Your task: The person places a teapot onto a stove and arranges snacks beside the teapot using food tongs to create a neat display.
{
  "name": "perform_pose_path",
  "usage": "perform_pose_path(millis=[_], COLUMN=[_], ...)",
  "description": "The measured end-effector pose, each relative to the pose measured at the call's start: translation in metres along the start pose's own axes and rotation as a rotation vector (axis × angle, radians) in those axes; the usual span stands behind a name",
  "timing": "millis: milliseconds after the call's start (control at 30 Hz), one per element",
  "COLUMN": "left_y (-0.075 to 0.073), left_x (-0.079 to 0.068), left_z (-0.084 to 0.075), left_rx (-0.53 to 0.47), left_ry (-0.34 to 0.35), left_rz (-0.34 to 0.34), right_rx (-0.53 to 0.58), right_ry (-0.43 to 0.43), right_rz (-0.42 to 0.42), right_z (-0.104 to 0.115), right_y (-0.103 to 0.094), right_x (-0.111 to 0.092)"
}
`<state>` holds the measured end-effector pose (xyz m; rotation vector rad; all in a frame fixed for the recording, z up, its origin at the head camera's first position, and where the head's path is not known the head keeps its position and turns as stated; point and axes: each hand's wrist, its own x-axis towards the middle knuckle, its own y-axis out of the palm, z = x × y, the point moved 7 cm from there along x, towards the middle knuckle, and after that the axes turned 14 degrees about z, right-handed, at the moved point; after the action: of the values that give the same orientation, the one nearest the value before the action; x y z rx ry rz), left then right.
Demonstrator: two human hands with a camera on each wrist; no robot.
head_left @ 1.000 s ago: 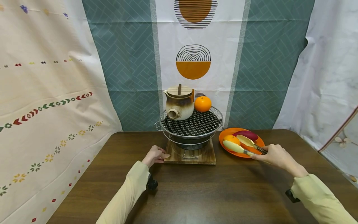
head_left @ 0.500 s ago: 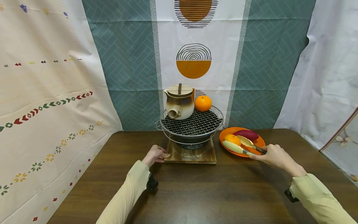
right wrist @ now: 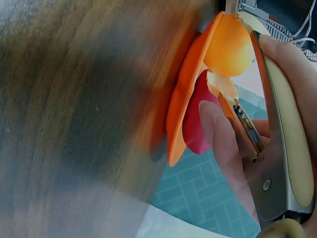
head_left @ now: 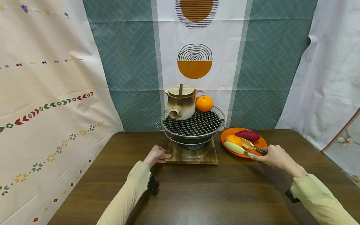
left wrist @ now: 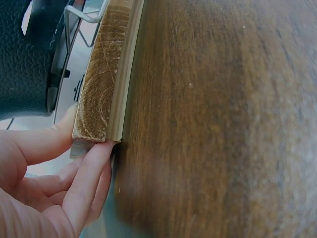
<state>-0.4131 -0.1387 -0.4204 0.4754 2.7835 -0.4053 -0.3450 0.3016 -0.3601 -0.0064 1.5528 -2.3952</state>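
My right hand (head_left: 281, 159) grips a pair of tongs (head_left: 237, 147) with cream-coloured heads, at the right side of the table. The heads lie on either side of an orange (head_left: 233, 139) on an orange plate (head_left: 262, 144). Behind them on the same plate is a purple-red sweet potato (head_left: 248, 135). In the right wrist view, fingers and thumb wrap the two arms of the tongs (right wrist: 285, 134). My left hand (head_left: 156, 155) pinches the front left corner of a wooden board (head_left: 180, 159), thumb on its upper face, fingers against the side (left wrist: 94, 104).
A round grill (head_left: 194, 128) with a wire mesh top stands on the board. On the mesh sit a clay teapot (head_left: 182, 107) with a wooden lid, its hollow handle facing forward, and a second orange (head_left: 204, 103). Patterned cloths (head_left: 129, 62) hang behind and beside the table.
The tongs' far head has drawn slightly closer to the orange on the plate. The left hand stays at the board's corner; the teapot and the orange on the grill have not moved.
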Motion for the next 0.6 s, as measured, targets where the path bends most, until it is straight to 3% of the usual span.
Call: perform_pose_path(millis=[400,600], left_y=[-0.0004,-0.0005], left_x=[0.0011,0.0002], left_z=[0.0022,0.0013], left_rx=[-0.010,-0.011], left_ry=[-0.004,0.004], left_rz=[-0.014,-0.010], right_rx=[-0.015,-0.009], right_ry=[-0.045,-0.021], right_rz=[-0.025,-0.031], right_z=[0.0013,-0.0001], right_y=[0.0009,-0.0030], right_x=[-0.0007,-0.0014])
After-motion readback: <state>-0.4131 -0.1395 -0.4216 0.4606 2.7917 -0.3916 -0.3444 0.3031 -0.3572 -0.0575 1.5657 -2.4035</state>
